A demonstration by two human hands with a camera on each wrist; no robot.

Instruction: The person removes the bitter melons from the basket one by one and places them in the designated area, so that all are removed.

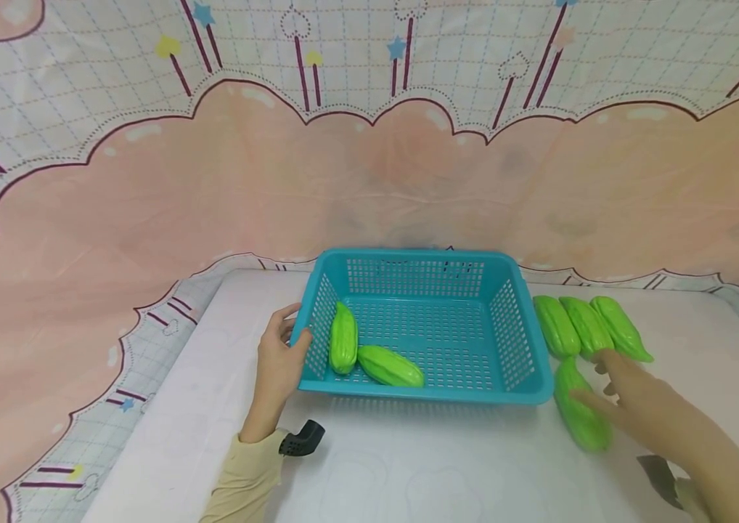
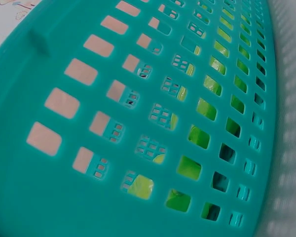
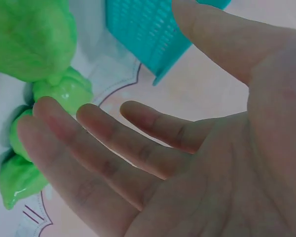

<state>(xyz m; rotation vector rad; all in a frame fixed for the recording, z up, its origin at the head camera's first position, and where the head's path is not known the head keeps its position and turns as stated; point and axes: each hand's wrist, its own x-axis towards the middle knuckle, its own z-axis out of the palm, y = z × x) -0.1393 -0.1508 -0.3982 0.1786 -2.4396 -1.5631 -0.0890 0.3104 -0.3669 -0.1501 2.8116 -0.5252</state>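
Observation:
My left hand [image 1: 281, 359] grips the left rim of a teal plastic basket [image 1: 425, 396], thumb over the edge. Inside, toward the left, lie two bright green, ridged, gourd-like vegetables, one upright along the wall [image 1: 344, 340] and one slanted by the front [image 1: 390, 366]. To the right of the basket my right hand [image 1: 647, 410] hovers over another green gourd [image 1: 577, 410], its fingers spread and relaxed. In the right wrist view the palm faces the camera with nothing in it. The left wrist view shows the basket's perforated side wall [image 2: 54, 187], with green through the holes.
Three more green gourds [image 1: 584, 327] lie in a row beside the basket's back right corner. All stands on a white-covered table [image 1: 369, 472]. Behind it hangs a pink and white printed cloth [image 1: 409, 181]. Dark wrist devices [image 1: 304, 438] sit at both sleeves.

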